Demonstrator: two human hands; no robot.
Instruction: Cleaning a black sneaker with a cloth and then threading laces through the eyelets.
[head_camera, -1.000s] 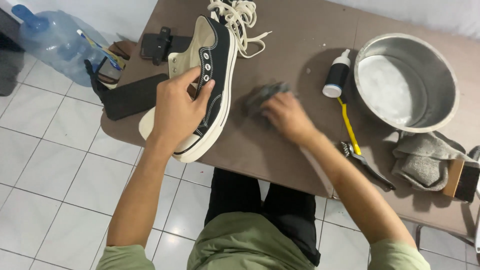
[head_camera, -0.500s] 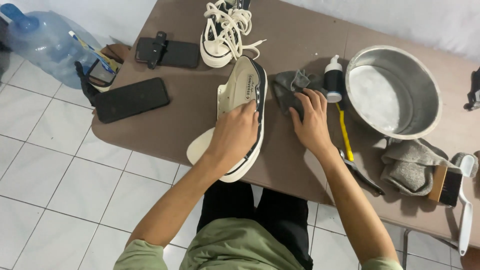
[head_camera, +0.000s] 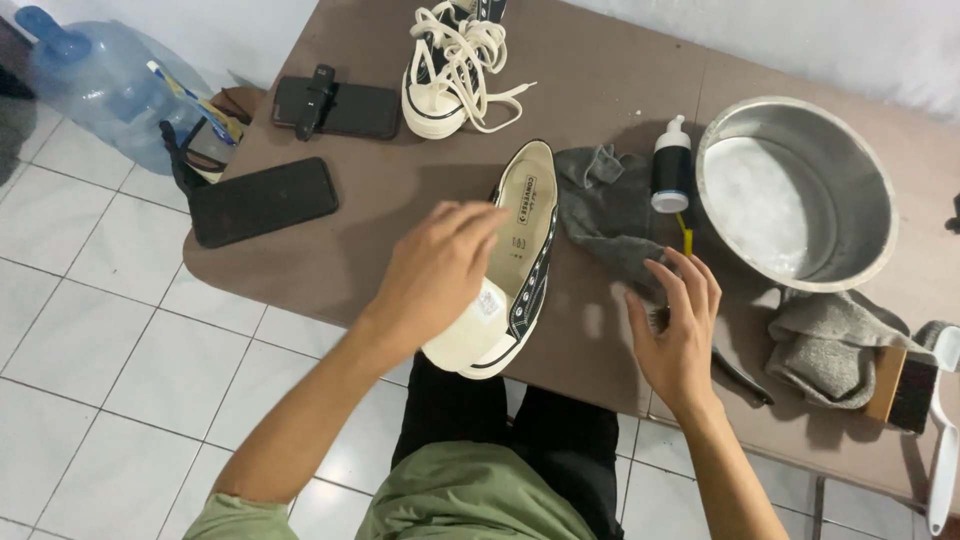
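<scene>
Sneaker (head_camera: 520, 262) under left hand (head_camera: 440, 270), fingers spread, holding nothing; right hand (head_camera: 678, 335) open beside grey cloth (head_camera: 610, 215)

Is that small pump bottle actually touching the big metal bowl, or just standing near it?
Cannot tell. In the head view the small pump bottle stands right beside the metal bowl; its edge meets the bowl's rim in the picture, with no clear gap or contact visible.

Home setting: white tiled floor (head_camera: 100, 300), water jug (head_camera: 100, 85) by wall, brown counter (head_camera: 600, 70) with shoe-cleaning gear, metal basin (head_camera: 860, 190).
</scene>
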